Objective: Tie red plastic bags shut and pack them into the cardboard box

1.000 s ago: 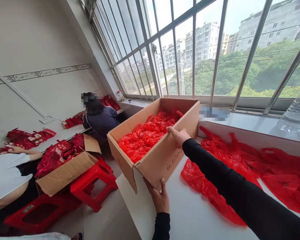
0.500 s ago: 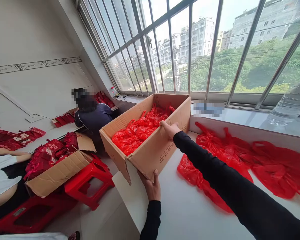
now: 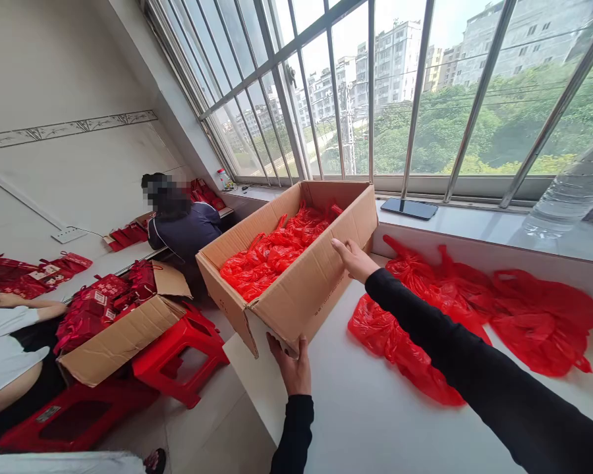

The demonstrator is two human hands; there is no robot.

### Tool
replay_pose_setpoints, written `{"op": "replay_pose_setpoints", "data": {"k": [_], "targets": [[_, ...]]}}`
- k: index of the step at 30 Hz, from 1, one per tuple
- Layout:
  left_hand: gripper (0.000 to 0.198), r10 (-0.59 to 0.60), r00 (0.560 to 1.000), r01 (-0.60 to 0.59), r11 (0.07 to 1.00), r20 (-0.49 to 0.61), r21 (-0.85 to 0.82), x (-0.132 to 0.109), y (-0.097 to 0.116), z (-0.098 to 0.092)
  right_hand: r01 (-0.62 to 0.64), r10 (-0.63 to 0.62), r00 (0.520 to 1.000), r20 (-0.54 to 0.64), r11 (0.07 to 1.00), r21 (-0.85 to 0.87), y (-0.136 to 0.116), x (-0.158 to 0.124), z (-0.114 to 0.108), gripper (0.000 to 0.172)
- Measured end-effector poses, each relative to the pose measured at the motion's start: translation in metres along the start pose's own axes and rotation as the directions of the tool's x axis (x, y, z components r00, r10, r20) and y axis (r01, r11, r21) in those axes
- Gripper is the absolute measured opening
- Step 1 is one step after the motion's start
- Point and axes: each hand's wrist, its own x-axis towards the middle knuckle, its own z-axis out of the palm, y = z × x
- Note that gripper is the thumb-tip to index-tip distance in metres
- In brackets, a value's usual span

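A cardboard box (image 3: 321,289), its top open, sits tilted at the left end of the white table (image 3: 360,421). Red plastic bags (image 3: 271,253) fill it. My left hand (image 3: 294,368) grips the box's lower near corner, thumb up against the long side and fingers partly hidden below. Against the upper part of that same long side rests my right hand (image 3: 356,261), with its fingers stretched out, off the rim. More tied red plastic bags (image 3: 543,322) lie on the table to the right, partly behind my right sleeve.
A phone (image 3: 409,209) and a clear plastic bottle (image 3: 556,204) are on the windowsill beneath barred windows. At left, another carton (image 3: 123,342) of dark red gift bags stands by red stools (image 3: 182,355). Two co-workers sit there, one in navy (image 3: 185,230), one in white (image 3: 10,355).
My right hand has come off the box's top rim and now lies against its outer side. The left keeps its hold at the lower corner.
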Motion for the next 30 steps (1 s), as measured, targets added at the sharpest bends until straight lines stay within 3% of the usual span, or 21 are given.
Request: {"op": "replay_pose_setpoints", "data": {"k": [3,6,8,11,15,17,19,22,26,28,30], "targets": [[0.062,0.035,0.999,-0.034,0.999,-0.021,0.034,-0.029,0.004,0.002,-0.004,-0.007,0.998,-0.056,0.982,-0.191,0.047,-0.049,-0.037,0.055],[0.049,0.122,0.984,-0.129,0.991,0.132,0.047,-0.061,0.015,0.015,-0.037,-0.013,0.993,-0.118,0.912,-0.409,0.098,-0.107,-0.071,0.051],[0.047,0.196,0.949,-0.215,0.975,0.247,0.051,-0.072,0.024,0.033,-0.085,0.004,0.988,-0.153,0.847,-0.524,0.126,-0.141,-0.086,0.053],[0.044,0.309,0.85,-0.362,0.931,0.428,0.048,-0.073,0.036,0.067,-0.106,0.022,0.99,-0.141,0.771,-0.628,0.154,-0.174,-0.096,0.051],[0.034,0.382,0.641,-0.537,0.843,0.666,0.033,-0.067,0.046,0.108,-0.069,0.009,0.996,-0.091,0.722,-0.688,0.169,-0.192,-0.099,0.047],[0.036,0.358,0.597,-0.578,0.813,0.718,0.076,-0.066,0.048,0.122,-0.045,-0.006,0.998,-0.07,0.708,-0.704,0.171,-0.197,-0.098,0.046],[0.038,0.317,0.595,-0.591,0.795,0.739,0.135,-0.066,0.047,0.13,-0.019,-0.019,0.999,-0.045,0.699,-0.715,0.171,-0.202,-0.098,0.045],[0.025,0.275,0.605,-0.587,0.789,0.747,0.185,-0.066,0.047,0.131,0.018,-0.034,0.999,-0.008,0.691,-0.722,0.171,-0.209,-0.099,0.044],[0.023,0.298,0.637,-0.547,0.824,0.71,0.145,-0.066,0.058,0.11,0.044,-0.049,0.999,0.014,0.686,-0.727,0.174,-0.217,-0.1,0.044],[0.028,0.325,0.687,-0.506,0.856,0.65,0.106,-0.066,0.064,0.088,0.048,-0.054,0.998,0.016,0.685,-0.727,0.176,-0.219,-0.1,0.044],[0.03,0.315,0.791,-0.428,0.897,0.524,0.108,-0.065,0.065,0.06,0.053,-0.057,0.998,0.02,0.689,-0.723,0.179,-0.222,-0.1,0.044]]}}
